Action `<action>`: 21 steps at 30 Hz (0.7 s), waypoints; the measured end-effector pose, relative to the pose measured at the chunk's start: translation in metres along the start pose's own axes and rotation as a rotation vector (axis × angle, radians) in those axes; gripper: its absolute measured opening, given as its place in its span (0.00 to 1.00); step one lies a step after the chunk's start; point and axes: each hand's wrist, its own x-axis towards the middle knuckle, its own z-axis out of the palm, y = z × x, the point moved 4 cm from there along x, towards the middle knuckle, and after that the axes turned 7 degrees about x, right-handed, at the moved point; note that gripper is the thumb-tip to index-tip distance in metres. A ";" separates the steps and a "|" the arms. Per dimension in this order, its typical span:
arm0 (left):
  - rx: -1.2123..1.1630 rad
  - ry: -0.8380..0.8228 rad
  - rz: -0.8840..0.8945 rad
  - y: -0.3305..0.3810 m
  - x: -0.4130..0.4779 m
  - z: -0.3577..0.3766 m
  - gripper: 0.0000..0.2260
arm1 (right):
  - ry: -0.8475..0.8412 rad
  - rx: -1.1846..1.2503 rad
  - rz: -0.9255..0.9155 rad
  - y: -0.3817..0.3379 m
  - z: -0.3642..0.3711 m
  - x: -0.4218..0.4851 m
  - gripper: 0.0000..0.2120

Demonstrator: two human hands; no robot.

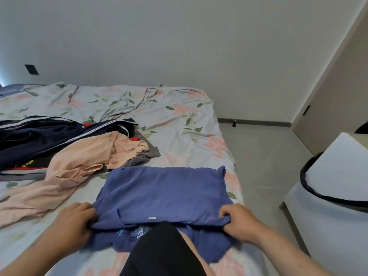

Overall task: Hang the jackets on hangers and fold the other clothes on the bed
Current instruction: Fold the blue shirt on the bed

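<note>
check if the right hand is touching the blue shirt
Touching. The head view shows the right hand with its fingers curled round a bunched fold at the near right edge of the blue shirt, pinching the fabric.

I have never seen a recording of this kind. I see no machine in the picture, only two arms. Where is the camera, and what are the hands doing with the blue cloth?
There is no machine here. A person wears one wide-angle camera on the head, so you look forward and down over their own arms. The left hand and the right hand each pinch the near edge of a blue garment, which lies spread on the bed with its flowered sheet. To the left lie unfolded clothes: a peach garment, a grey garment partly under it, and a navy jacket with white stripes. The black shape at the bottom middle seems to be the person's own clothing.
</note>
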 end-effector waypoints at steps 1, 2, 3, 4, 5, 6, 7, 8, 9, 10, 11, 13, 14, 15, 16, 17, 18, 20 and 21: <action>-0.004 -0.052 0.008 0.001 -0.007 0.005 0.03 | -0.044 -0.063 0.004 0.003 0.004 -0.008 0.07; 0.009 -0.137 0.011 -0.002 -0.011 0.014 0.07 | -0.102 -0.129 0.015 0.006 0.008 -0.015 0.05; 0.054 -0.270 -0.025 -0.005 -0.013 0.022 0.10 | -0.175 -0.179 0.033 0.009 0.011 -0.021 0.03; 0.095 -0.364 -0.062 -0.009 -0.013 0.028 0.11 | -0.255 -0.180 0.052 0.011 0.012 -0.026 0.02; 0.082 -0.417 -0.111 -0.011 -0.009 0.027 0.12 | -0.323 -0.129 0.074 0.011 0.010 -0.028 0.03; -0.019 -0.373 -0.169 -0.013 -0.002 0.024 0.14 | -0.349 -0.014 0.097 0.010 0.004 -0.027 0.04; -0.141 -0.278 -0.265 -0.015 0.008 0.018 0.14 | -0.324 0.132 0.114 0.007 -0.002 -0.023 0.05; -0.213 -0.157 -0.362 -0.018 0.020 0.013 0.13 | -0.236 0.259 0.121 0.005 -0.011 -0.013 0.06; -0.237 -0.065 -0.444 -0.020 0.033 0.009 0.11 | -0.117 0.350 0.126 0.004 -0.020 -0.001 0.07; -0.249 -0.036 -0.518 -0.022 0.047 0.009 0.11 | 0.011 0.372 0.130 0.002 -0.028 0.013 0.07; -0.281 -0.068 -0.593 -0.021 0.060 0.012 0.11 | 0.112 0.367 0.137 0.001 -0.033 0.028 0.07; -0.427 -0.182 -0.740 -0.022 0.083 0.027 0.21 | 0.233 0.344 0.194 0.001 -0.037 0.057 0.07; -0.508 -0.222 -0.806 -0.023 0.093 0.033 0.26 | 0.274 0.363 0.230 0.002 -0.036 0.069 0.06; -0.584 -0.257 -0.877 -0.022 0.101 0.037 0.28 | 0.294 0.452 0.266 0.002 -0.034 0.080 0.05; -0.668 -0.273 -0.933 -0.024 0.107 0.042 0.27 | 0.299 0.591 0.312 0.002 -0.029 0.090 0.05; -0.737 -0.275 -0.982 -0.027 0.112 0.048 0.26 | 0.299 0.731 0.367 0.003 -0.024 0.098 0.08; -0.790 -0.277 -1.008 -0.029 0.116 0.054 0.23 | 0.304 0.835 0.426 0.006 -0.019 0.106 0.10; -0.831 -0.298 -0.974 -0.024 0.124 0.061 0.14 | 0.300 0.814 0.489 0.013 -0.014 0.122 0.10; -0.811 -0.268 -0.931 -0.027 0.130 0.065 0.07 | 0.307 0.750 0.486 0.016 -0.015 0.130 0.07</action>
